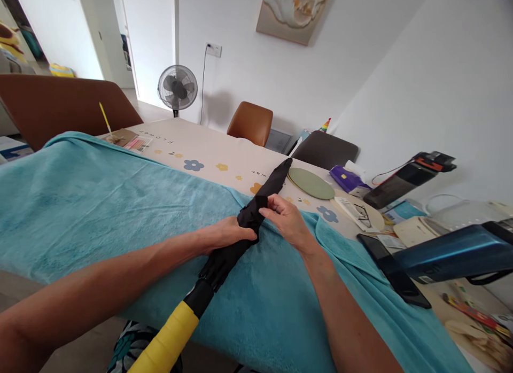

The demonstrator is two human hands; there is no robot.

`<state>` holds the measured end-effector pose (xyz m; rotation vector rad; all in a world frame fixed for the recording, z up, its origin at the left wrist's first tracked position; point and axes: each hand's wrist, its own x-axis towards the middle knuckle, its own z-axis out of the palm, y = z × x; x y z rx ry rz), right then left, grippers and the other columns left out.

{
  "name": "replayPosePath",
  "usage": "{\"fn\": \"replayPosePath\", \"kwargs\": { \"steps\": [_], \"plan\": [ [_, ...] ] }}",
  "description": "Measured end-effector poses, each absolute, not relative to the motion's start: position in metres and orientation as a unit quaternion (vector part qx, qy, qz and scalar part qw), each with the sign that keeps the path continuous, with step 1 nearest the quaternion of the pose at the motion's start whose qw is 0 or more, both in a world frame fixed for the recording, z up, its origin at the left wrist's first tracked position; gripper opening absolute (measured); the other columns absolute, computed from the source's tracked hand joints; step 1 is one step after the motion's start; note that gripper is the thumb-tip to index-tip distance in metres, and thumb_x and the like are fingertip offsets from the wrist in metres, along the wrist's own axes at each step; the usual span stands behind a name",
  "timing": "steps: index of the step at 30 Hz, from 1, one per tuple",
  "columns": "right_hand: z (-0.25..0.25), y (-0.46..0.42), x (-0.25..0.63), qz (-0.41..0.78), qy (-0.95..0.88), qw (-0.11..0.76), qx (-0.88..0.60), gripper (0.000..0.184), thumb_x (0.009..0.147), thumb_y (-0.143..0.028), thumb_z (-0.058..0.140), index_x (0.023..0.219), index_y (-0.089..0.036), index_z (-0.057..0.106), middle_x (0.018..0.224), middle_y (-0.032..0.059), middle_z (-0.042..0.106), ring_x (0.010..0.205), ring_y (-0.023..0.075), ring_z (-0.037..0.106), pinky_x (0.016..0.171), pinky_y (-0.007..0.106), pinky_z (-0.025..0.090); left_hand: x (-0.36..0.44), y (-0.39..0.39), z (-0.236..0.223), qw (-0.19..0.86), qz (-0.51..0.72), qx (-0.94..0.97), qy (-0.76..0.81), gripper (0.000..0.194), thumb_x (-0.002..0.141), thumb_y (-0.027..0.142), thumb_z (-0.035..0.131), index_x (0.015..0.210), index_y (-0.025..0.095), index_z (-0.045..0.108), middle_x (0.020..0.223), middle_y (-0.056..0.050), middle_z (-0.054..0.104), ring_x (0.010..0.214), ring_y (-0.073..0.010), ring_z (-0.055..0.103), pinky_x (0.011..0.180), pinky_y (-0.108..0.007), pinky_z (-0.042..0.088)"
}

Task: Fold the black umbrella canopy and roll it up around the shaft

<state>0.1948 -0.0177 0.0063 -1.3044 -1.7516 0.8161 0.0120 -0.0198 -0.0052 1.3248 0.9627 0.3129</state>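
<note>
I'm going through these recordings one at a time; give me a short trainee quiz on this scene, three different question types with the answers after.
1. Multiple choice: What colour is the cloth spread beneath the black umbrella?
A) red
B) turquoise
C) white

2. True or false: Both of the person's hands grip the umbrella by its yellow handle.

3. Fill in the blank: As the picture shows it, the fan stands to the ____ of the smaller brown chair.

Key:
1. B
2. False; the left hand and the right hand are on its black fabric.
3. left
</note>
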Motion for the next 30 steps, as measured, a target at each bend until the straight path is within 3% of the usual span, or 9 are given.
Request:
{"fn": "replayPosePath", "kwargs": {
  "steps": [9,13,19,30],
  "plan": [
    [0.016,-0.015,0.191,0.364,-0.701,0.342,-0.508,0.010,0.078,-0.028,0.055,0.074,-0.019,0.051,0.070,-0.0021,0.052,0.066,0.0124,0.048,0.063,0.026,0.039,0.013,-0.020,0.002,0.718,0.134,0.520,0.442,0.055,0.061,0.068,0.060,0.084,0.018,0.056,0.057,0.001,0.053,0.048,-0.0157,0.056,0.047,-0.026,0.047],
    [0.010,-0.010,0.186,0.385,-0.672,0.379,-0.506,0.011,0.076,-0.028,0.057,0.080,-0.018,0.055,0.076,-0.0004,0.056,0.071,0.0135,0.051,0.067,0.028,0.041,0.015,-0.019,-0.003,0.700,0.132,0.528,0.463,0.057,0.062,0.069,0.057,0.086,0.018,0.056,0.054,0.001,0.053,0.047,-0.0174,0.058,0.048,-0.029,0.048],
    [-0.002,-0.004,0.183,0.391,-0.627,0.447,-0.504,0.014,0.073,-0.030,0.061,0.081,-0.018,0.058,0.077,-0.0003,0.059,0.072,0.0135,0.053,0.070,0.029,0.043,0.015,-0.013,-0.007,0.599,0.131,0.623,0.486,0.049,0.067,0.065,0.053,0.075,0.018,0.058,0.066,-0.003,0.060,0.064,-0.0176,0.059,0.050,-0.024,0.043],
    [0.003,-0.002,0.177,0.410,-0.641,0.400,-0.511,0.016,0.075,-0.032,0.058,0.082,-0.018,0.057,0.078,0.0019,0.064,0.074,0.0152,0.059,0.072,0.031,0.046,0.018,-0.016,-0.003,0.487,0.110,0.735,0.459,0.049,0.070,0.063,0.046,0.090,0.020,0.059,0.080,-0.004,0.061,0.070,-0.0200,0.056,0.054,-0.028,0.040]
  ]
}}
